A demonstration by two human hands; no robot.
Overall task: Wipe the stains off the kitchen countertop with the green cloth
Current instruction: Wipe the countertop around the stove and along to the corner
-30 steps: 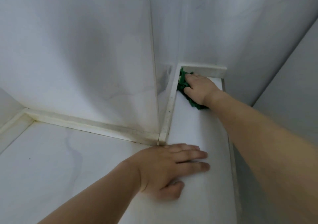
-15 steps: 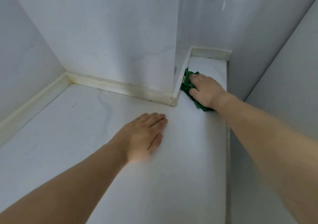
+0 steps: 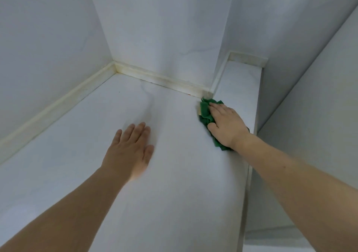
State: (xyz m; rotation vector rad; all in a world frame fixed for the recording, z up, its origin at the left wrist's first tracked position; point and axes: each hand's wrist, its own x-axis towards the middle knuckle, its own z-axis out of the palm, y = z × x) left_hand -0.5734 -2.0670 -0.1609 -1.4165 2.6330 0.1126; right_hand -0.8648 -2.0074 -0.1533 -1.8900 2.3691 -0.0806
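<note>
Fingers [image 3: 218,109] of the right hand [image 3: 225,124] lay straight and flat on top of the cloth [image 3: 205,114], pressing it down, not curled round it; the fingers of the left hand [image 3: 129,151] were also straight and close together, palm down, holding nothing.

White walls [image 3: 164,28] stood behind and at both sides and filled most of the view. Below them the white counter [image 3: 174,193] spread wide, with faint grey veins, and continued as a narrow strip toward the far right corner. A yellowish trim [image 3: 160,78] ran along the foot of the walls and looked dirty, with brownish marks near the outer wall corner.

Both bare forearms reached in from the lower edge. The left hand rested on the counter, near its middle, well apart from the cloth.

The green cloth lay crumpled on the counter, just at the foot of the outer wall corner, touching or almost touching the trim. Part of it showed beyond the fingertips and part behind the wrist.
</note>
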